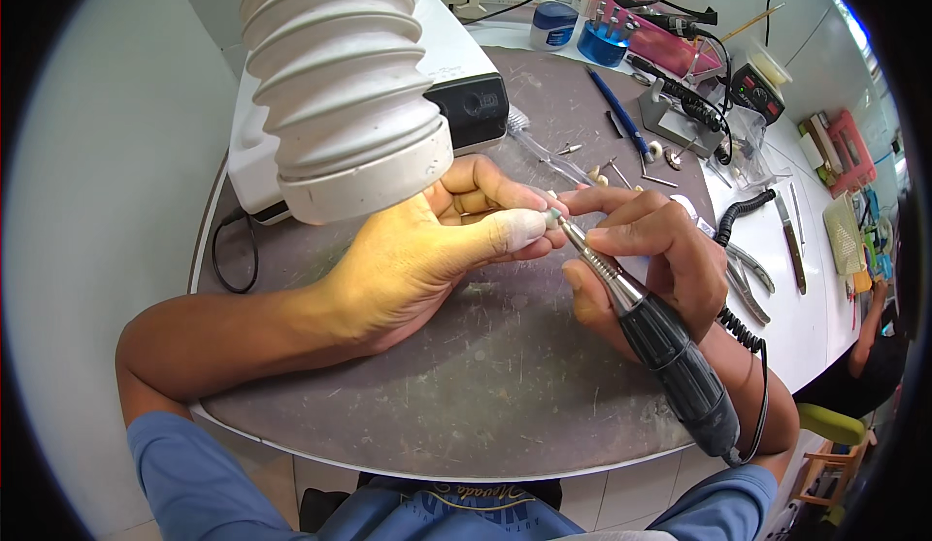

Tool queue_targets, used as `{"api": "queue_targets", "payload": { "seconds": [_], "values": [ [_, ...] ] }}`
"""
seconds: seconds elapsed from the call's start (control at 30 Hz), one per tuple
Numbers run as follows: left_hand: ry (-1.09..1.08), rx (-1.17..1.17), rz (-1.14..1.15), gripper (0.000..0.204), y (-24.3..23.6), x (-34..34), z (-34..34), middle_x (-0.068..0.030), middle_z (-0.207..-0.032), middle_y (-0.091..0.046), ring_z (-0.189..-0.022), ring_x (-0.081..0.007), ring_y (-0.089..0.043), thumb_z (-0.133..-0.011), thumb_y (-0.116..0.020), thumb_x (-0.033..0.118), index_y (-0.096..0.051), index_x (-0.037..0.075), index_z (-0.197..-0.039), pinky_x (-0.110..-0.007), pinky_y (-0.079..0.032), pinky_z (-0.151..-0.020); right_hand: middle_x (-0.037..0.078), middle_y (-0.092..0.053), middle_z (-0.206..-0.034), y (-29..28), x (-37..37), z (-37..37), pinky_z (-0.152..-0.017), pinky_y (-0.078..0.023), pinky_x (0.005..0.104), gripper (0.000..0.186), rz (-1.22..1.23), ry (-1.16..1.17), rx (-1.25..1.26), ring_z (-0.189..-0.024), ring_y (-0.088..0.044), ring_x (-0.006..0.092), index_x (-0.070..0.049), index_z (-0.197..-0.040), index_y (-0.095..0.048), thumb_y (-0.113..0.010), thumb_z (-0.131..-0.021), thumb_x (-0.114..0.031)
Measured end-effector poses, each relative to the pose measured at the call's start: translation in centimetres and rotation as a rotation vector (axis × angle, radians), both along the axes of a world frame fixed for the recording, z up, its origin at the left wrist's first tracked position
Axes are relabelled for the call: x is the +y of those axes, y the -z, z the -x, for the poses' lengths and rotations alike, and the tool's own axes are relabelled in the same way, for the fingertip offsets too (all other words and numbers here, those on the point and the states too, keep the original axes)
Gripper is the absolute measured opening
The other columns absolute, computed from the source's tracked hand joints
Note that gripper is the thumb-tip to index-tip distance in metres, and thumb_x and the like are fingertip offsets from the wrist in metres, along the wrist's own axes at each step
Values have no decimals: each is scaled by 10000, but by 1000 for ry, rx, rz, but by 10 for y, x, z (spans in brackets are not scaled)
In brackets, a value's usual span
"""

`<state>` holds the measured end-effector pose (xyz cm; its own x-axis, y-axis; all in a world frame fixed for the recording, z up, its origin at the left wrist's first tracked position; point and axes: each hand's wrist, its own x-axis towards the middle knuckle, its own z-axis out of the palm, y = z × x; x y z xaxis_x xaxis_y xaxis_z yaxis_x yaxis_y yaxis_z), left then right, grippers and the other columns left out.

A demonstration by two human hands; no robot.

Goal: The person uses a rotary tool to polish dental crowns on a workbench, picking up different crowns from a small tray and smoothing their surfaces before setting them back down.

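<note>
Above desk [437, 415] | handpiece [662, 344] slants, tip upper-left | right grip [660, 250] clamps it | left grip [427, 240] pinches workpiece [551, 222]

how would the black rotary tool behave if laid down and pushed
Being round-sided, the rotary tool might roll; its attached cord would probably tug against that. The metal nose looks stiff, so likely won't flex.

Head-worn above the tabletop [408, 415] at six o'clock, one fisheye faces down toward twelve, left hand [422, 250] and right hand [670, 250] close.
</note>
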<state>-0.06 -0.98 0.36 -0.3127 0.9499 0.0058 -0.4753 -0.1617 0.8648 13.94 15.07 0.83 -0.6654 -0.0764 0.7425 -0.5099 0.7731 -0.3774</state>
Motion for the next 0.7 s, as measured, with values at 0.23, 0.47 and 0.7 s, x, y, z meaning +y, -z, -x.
{"api": "queue_targets", "payload": {
  "seconds": [0.23,0.47,0.7],
  "values": [
    [-12,9,0,158,2,0,-1,-128,-1129,-593,-1038,-178,-606,-873,-662,94,-583,21,-989,-327,-479,-955,135,-585,-813,-1,0,-1,-777,-535,389,278,19,15,-29,-910,-678,346,23,-930,-533,-714,-719,41],
    [-28,30,10,149,2,0,-1,-134,-1137,-598,-1029,-172,-608,-869,-662,80,-587,25,-986,-313,-476,-932,133,-584,-811,-1,-1,-1,-780,-536,386,273,28,13,-26,-911,-678,348,19,-924,-530,-712,-722,39],
    [-33,46,6,138,0,0,-1,-130,-1120,-604,-1028,-174,-610,-871,-664,91,-587,28,-968,-319,-481,-934,133,-578,-812,-2,0,-2,-788,-531,383,280,23,29,-43,-921,-677,355,13,-949,-516,-696,-736,36]
  ]
}}
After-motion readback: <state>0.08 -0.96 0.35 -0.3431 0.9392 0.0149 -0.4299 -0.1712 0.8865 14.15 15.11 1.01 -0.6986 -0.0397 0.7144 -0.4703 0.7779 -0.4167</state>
